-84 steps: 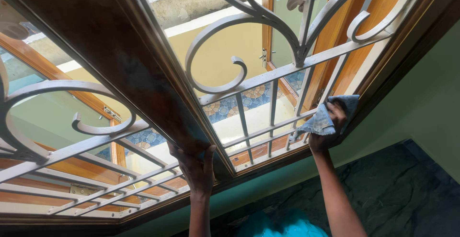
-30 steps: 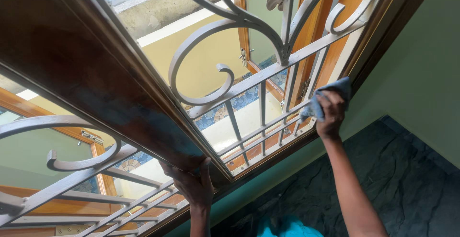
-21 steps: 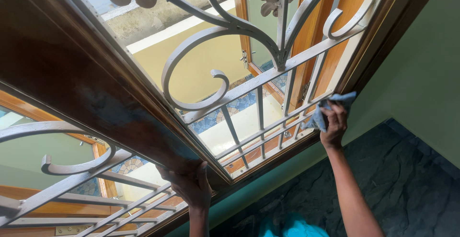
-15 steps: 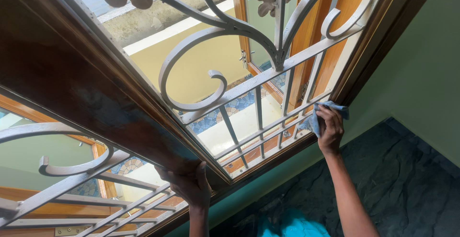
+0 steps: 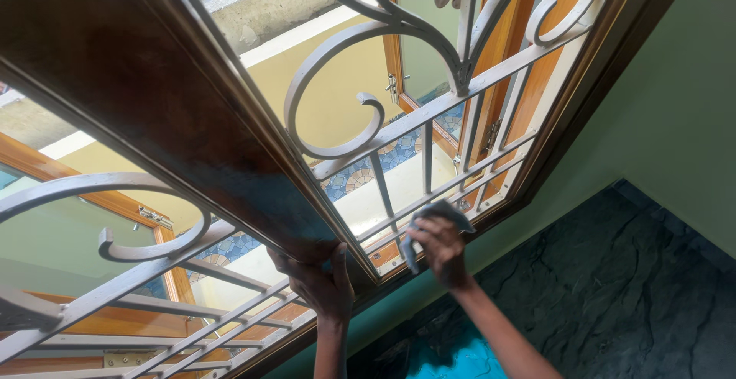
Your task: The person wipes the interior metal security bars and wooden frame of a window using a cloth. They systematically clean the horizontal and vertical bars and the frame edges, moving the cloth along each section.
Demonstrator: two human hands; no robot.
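A small blue-grey cloth point(image 5: 429, 222), crumpled and bunched, is pressed against the lower horizontal bars of the pale metal window grille point(image 5: 429, 114) (near its bottom edge, just right of the dark wooden centre post). The grille's scrolls curl above, straight bars below.

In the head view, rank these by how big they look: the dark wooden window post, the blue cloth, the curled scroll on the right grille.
1. Dark wooden window post, by far the largest, though nearest the camera.
2. Curled scroll.
3. Blue cloth, smallest, bunched in the right hand, partly hidden.
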